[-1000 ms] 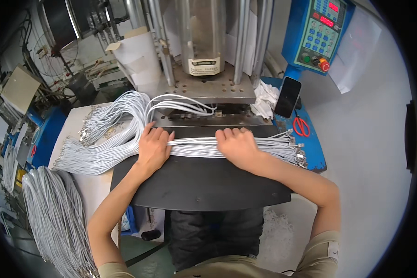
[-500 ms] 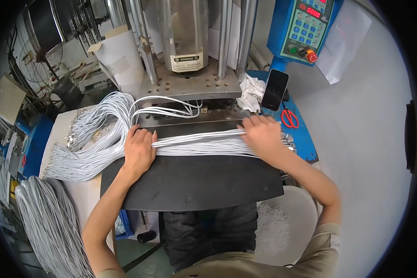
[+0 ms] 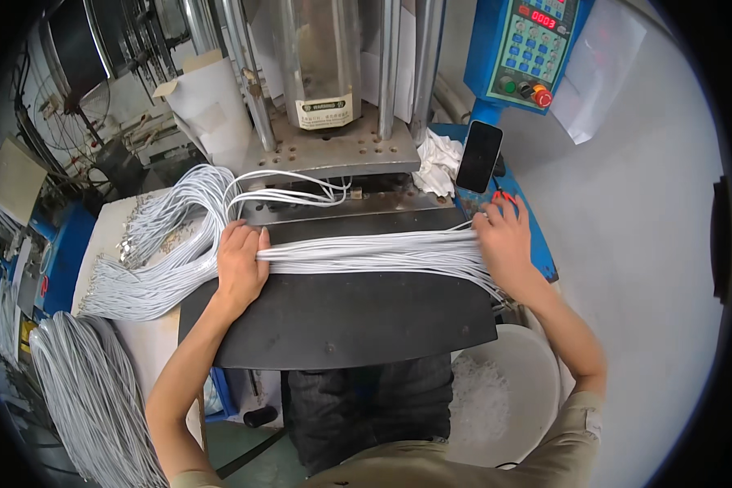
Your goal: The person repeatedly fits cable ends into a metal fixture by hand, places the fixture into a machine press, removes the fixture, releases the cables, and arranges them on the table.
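Note:
A bundle of thin white cables [image 3: 374, 254] stretches left to right across the black work board [image 3: 358, 317]. My left hand [image 3: 241, 264] is closed around its left part, thumb on the near side. At the right end my right hand [image 3: 508, 248] lies over the bundle with its fingers bent around the strands; the cable ends beneath it are mostly hidden. Left of my left hand, the cables fan out into a pile [image 3: 150, 285] with small metal tips. A few looped strands [image 3: 293, 187] lie by the metal press base [image 3: 333, 154].
Beyond the hands stands a press with a clear guard [image 3: 321, 65]. At the right are a blue control box [image 3: 529, 57], a phone [image 3: 480, 157], a white cloth [image 3: 437, 163] and red-handled scissors [image 3: 508, 197]. A white bin [image 3: 537, 390] and a grey cable bundle [image 3: 98, 398] flank the board.
My right hand has slid right along the cables to their right end and now partly covers the scissors. My left hand stays in place. The control box's display reads differently.

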`<state>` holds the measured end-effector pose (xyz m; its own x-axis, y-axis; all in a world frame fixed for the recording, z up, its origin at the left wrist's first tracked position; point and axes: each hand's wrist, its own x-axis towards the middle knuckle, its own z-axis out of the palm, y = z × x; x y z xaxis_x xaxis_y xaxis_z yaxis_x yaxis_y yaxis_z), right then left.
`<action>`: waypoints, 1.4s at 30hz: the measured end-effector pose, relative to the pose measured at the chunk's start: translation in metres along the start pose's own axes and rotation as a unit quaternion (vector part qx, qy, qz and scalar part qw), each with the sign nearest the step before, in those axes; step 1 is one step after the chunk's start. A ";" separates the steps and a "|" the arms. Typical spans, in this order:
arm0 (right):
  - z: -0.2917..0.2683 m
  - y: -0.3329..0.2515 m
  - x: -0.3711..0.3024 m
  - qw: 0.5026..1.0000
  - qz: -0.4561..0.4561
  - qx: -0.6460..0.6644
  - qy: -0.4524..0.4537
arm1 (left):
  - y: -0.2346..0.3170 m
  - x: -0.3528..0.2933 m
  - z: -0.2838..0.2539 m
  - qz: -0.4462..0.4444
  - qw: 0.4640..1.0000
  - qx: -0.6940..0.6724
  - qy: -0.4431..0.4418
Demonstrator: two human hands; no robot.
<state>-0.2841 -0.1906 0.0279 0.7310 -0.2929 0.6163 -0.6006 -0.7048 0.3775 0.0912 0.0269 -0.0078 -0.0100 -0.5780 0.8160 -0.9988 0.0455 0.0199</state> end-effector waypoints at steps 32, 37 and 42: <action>0.097 -0.121 0.120 0.953 -0.007 0.281 -0.110 | 0.132 -0.010 -0.046 -0.540 0.581 -0.580 -0.187; 0.030 -0.103 0.099 0.963 -0.047 0.226 -0.139 | 0.125 -0.016 -0.050 -0.570 0.541 -0.594 -0.174; 0.004 -0.064 0.087 0.754 0.106 0.468 -0.448 | 0.121 -0.015 -0.045 -0.556 0.540 -0.602 -0.194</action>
<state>-0.1808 -0.1737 0.0552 0.8277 -0.4870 -0.2789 -0.5500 -0.6051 -0.5756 -0.0274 0.0775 0.0086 0.3211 -0.9094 -0.2643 0.3548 -0.1432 0.9239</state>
